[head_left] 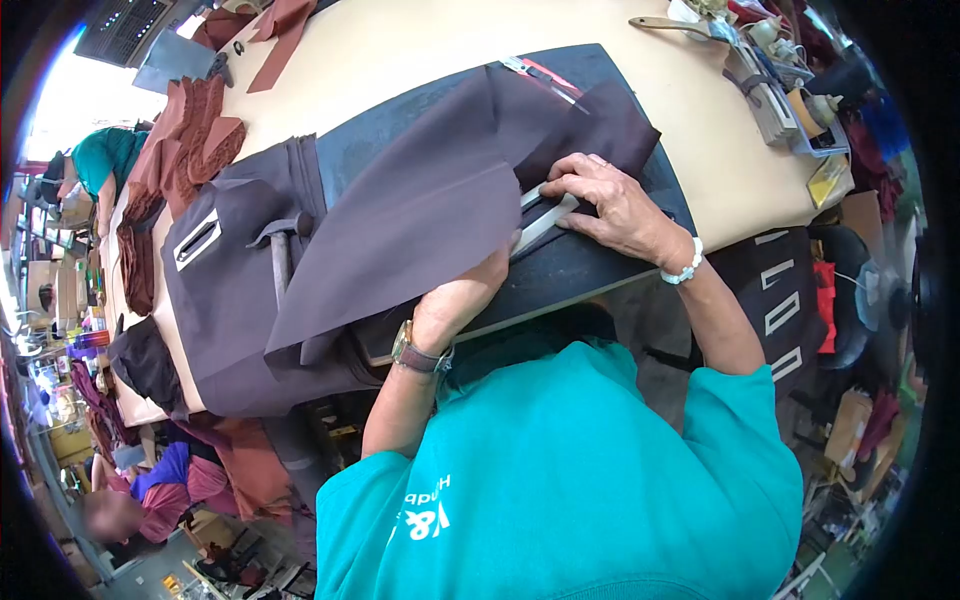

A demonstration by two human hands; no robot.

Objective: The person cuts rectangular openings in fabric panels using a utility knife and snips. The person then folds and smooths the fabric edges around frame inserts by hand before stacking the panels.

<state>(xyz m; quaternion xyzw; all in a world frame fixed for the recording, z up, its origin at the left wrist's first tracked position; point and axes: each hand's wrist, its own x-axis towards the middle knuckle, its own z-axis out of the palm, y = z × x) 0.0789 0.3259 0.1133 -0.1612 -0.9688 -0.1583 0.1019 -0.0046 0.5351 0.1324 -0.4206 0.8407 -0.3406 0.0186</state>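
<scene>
A large dark brown sheet, leather by its look (410, 215), lies folded over a black board (400, 115). My right hand (610, 205), with a white bracelet at its wrist, pinches the end of a pale narrow strip (545, 222) at an opening in the sheet. My left hand (465, 295), wearing a watch, reaches beneath a raised flap of the sheet. Most of its fingers are hidden there; one fingertip shows near the strip's lower end. A hammer (282, 262) rests on the sheet to the left, beside a white-edged slot (198, 240).
A red utility knife (545, 78) lies at the board's far edge. At the upper right are a brush (675, 26) and a tray of tools (820, 140). Reddish-brown pieces (185, 140) lie left. Dark panels with white-edged slots (782, 315) hang right. Other people are at left.
</scene>
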